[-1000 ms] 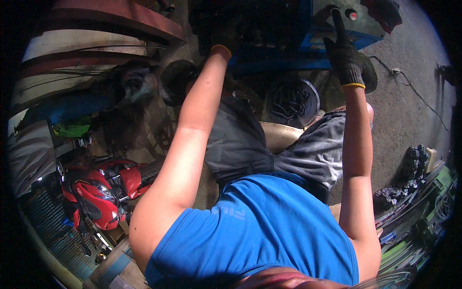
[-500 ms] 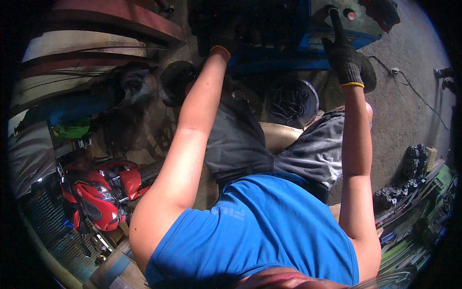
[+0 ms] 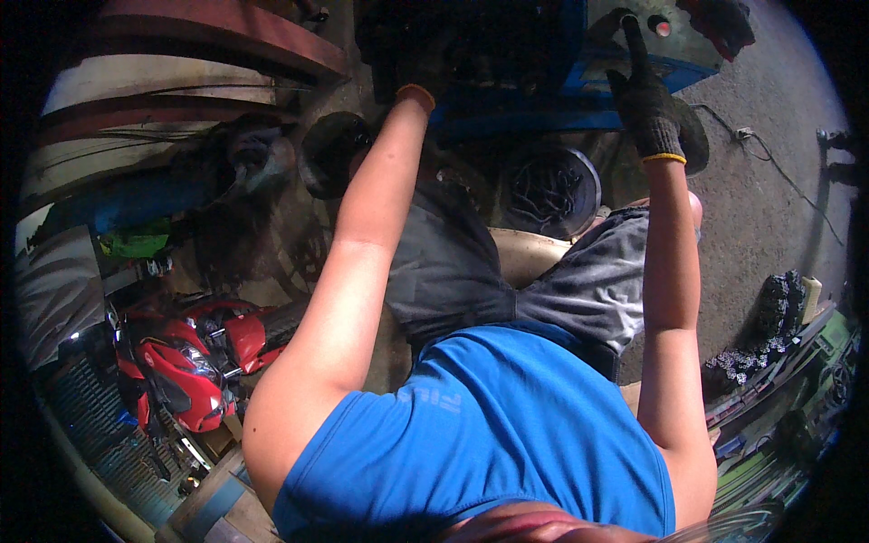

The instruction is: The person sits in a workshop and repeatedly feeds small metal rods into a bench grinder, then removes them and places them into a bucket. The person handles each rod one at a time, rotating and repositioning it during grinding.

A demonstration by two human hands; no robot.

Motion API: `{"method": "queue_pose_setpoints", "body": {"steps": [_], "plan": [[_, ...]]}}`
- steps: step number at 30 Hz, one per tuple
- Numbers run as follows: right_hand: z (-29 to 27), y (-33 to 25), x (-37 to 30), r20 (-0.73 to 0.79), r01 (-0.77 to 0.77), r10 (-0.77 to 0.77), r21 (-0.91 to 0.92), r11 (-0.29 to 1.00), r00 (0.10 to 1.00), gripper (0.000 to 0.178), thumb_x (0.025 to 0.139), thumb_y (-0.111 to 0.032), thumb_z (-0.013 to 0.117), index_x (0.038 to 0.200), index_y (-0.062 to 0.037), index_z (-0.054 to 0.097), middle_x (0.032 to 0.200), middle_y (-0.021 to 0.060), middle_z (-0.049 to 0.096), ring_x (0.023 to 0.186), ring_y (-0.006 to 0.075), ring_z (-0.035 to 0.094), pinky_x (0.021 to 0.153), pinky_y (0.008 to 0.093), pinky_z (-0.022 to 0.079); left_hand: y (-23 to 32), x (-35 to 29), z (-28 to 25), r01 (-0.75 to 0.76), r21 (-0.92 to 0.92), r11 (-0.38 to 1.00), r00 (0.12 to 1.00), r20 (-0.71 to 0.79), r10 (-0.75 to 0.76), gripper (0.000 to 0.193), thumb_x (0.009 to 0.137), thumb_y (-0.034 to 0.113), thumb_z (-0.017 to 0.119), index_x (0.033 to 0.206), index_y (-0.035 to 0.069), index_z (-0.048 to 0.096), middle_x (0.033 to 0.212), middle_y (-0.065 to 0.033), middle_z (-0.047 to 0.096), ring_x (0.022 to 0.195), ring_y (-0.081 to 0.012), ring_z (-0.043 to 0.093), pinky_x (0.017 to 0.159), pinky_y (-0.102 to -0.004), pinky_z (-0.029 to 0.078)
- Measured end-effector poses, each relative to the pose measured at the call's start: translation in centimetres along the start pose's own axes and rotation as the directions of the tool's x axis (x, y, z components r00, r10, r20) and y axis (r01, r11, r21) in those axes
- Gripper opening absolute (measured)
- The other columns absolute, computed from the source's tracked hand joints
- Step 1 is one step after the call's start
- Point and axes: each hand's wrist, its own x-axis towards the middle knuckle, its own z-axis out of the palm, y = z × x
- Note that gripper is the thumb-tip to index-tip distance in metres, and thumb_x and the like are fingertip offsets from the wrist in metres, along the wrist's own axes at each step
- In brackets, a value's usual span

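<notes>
Here, lettering (image 3: 450, 401) marks the shirt (image 3: 534, 425); right fingers (image 3: 637, 47) spread at the machine (image 3: 695, 56); left fingers dark, can't tell.

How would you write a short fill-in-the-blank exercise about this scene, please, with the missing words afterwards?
1. The right hand wears a dark ____ with a yellow cuff.
2. The round button near its outstretched finger is coloured ____.
3. The motorcycle is on the picture's ____ side.

Missing words: glove; red; left.

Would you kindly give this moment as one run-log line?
Left hand: gloved, grip hidden in shadow | Right hand: gloved, pointing over blue box beside red button | Tub: dark pieces inside
</notes>
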Motion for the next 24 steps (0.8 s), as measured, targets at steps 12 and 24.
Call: {"method": "queue_pose_setpoints", "body": {"steps": [12, 24], "plan": [[-0.6, -0.7, -0.3, 0.046, -0.03, 0.029, 0.03, 0.999, 0.999, 0.086, 0.092, -0.019, 0.062, 0.156, -0.0422, 0.009, 0.126, 0.0274, 0.062, 0.1, 0.0467, 0.066, 0.082, 0.0537, 0.054, 0.1, 0.8, -0.3, 0.14, -0.211, 0.967, 0.989, 0.067, -0.129, 0.049, 0.095, 0.028, 0.066, 0.139, 0.01, 0.055, 0.142, -0.0082, 0.052, 0.13, -0.0249, 0.048, 0.11, -0.0367, 0.04], [-0.8, -0.7, -0.2, 0.062, -0.033, 0.033, 0.006, 0.999, 0.998, 0.088, 0.093, -0.02, 0.061, 0.156, -0.043, 0.005, 0.118, 0.029, 0.064, 0.096, 0.0458, 0.067, 0.079, 0.0529, 0.054, -0.2, 0.5, 1.1, 0.37, -0.758, 0.537, 0.923, 0.23, -0.31, 0.052, 0.093, 0.017, 0.067, 0.142, 0.012, 0.051, 0.143, -0.0067, 0.051, 0.128, -0.0232, 0.05, 0.106, -0.0368, 0.045]]}}
